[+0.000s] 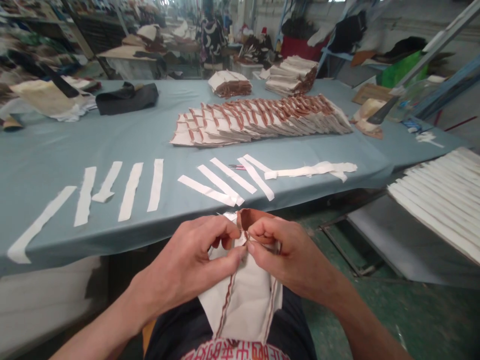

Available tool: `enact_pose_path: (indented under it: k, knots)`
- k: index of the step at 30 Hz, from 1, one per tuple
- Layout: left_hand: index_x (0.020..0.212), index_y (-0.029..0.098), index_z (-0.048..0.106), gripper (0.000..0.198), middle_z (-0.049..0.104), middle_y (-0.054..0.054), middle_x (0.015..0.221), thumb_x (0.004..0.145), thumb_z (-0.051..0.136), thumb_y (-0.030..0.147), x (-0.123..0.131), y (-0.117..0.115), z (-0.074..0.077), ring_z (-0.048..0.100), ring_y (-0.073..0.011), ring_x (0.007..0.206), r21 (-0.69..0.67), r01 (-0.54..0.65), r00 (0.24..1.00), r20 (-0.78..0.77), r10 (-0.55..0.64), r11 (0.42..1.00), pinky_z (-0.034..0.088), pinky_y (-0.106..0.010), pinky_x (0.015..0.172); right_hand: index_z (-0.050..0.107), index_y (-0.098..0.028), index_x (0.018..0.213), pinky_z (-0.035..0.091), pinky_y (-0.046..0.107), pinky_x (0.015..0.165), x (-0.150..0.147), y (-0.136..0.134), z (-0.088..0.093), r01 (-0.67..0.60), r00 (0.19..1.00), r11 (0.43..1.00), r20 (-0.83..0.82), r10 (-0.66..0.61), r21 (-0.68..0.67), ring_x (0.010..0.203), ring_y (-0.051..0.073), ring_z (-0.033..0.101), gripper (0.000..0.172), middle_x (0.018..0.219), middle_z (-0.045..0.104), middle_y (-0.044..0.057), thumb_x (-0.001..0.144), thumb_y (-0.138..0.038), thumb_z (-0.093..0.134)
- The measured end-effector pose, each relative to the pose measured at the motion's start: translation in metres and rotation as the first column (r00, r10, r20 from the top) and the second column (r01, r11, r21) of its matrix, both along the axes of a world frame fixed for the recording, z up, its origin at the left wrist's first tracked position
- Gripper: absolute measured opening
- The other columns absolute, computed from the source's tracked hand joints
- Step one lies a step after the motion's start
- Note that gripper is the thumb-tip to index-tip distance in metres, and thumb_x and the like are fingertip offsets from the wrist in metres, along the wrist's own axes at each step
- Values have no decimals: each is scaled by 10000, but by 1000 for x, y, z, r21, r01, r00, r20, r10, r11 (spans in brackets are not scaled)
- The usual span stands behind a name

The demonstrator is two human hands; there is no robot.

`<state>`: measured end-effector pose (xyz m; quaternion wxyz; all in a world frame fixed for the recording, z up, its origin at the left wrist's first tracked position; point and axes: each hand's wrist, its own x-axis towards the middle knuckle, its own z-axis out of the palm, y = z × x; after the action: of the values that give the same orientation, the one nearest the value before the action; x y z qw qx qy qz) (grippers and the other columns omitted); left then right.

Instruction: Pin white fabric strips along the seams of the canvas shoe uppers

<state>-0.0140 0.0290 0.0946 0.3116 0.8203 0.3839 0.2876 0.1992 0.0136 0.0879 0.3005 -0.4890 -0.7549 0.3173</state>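
Both my hands pinch the top edge of a white fabric piece with brown trim, held over my lap below the table's front edge. My left hand grips it from the left with fingers closed; my right hand grips it from the right, thumb and fingers pressed on the brown folded rim. The two thumbs nearly touch. On the blue-grey table lie several white strips side by side and a long fanned row of similar white-and-brown pieces.
Two stacks of the same pieces stand at the table's far side, with a dark cloth at the far left. A rack of white strips sits at the right over a green floor. Cluttered workshop benches lie beyond.
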Motion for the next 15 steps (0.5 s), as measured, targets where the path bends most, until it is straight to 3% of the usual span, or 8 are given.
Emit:
enact_pose_path:
  k: [7,10,13,15]
  knots:
    - [851,161,685,145,662,34,710,928,565,134,6,-1,1,538,-92,621,8,37,996,-78,-36,999,394,-237,629,381,-231,670,294,272,601,0,-2,-2,-5,999,997,44,2,77,549,110,370,248,578,398,-77,843,-165,546]
    - [789,157,661,156,616,39,662,901,554,138,10,-1,2,495,-87,590,-62,14,998,-64,-18,998,361,-236,600,381,-234,672,293,277,598,-1,-3,-3,3,999,997,37,-6,75,565,118,391,249,580,415,-68,849,-159,539]
    - [685,165,581,141,520,51,603,825,572,176,14,-2,-4,423,-86,559,-284,-43,993,92,72,958,316,-227,546,370,-236,655,287,267,563,-3,-5,-4,6,998,999,-64,-8,-32,553,112,366,270,572,378,-70,860,-188,539]
    - [678,175,554,153,485,60,581,804,597,249,18,-2,-11,390,-84,535,-526,-5,960,235,151,850,304,-217,518,368,-240,651,270,254,515,-4,-5,-5,-14,984,986,-177,-16,-166,526,102,327,274,574,348,-76,860,-219,544]
